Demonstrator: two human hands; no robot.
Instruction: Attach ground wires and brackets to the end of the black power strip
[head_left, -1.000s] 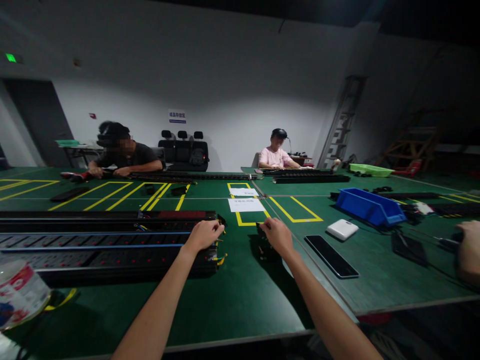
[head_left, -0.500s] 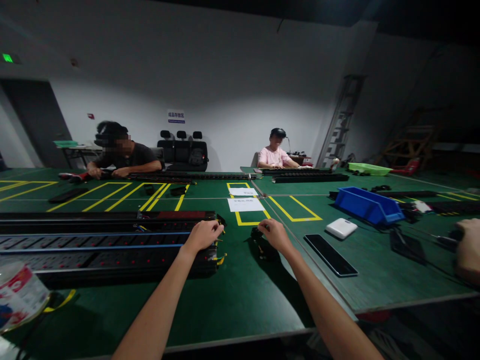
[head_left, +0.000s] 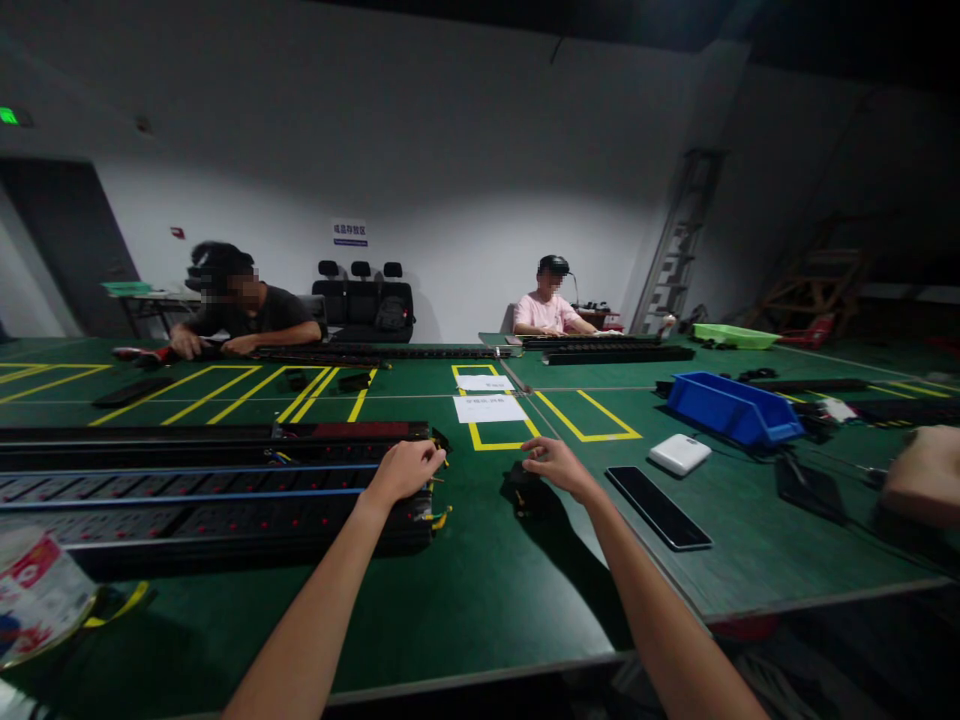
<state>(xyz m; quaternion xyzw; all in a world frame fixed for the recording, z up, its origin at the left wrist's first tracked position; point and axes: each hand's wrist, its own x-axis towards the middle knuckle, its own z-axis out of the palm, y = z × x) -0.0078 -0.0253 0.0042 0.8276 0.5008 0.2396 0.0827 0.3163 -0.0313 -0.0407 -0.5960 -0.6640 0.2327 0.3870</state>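
Small black part (head_left: 519, 484) sits right of the black strips (head_left: 300, 518), just under the right hand (head_left: 559, 468); left hand (head_left: 405, 468) is on their end. Can't tell if either's fingers grip.

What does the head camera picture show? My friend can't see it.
A person's left hand rests at the end of black power strips on a green table; the right hand is at a small black part. A smartphone and blue bin lie farther right.

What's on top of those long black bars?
The bare left grip lies over one end of the long, black, red-dotted bars; thin blue strips run along them. What lies beneath that grip is covered.
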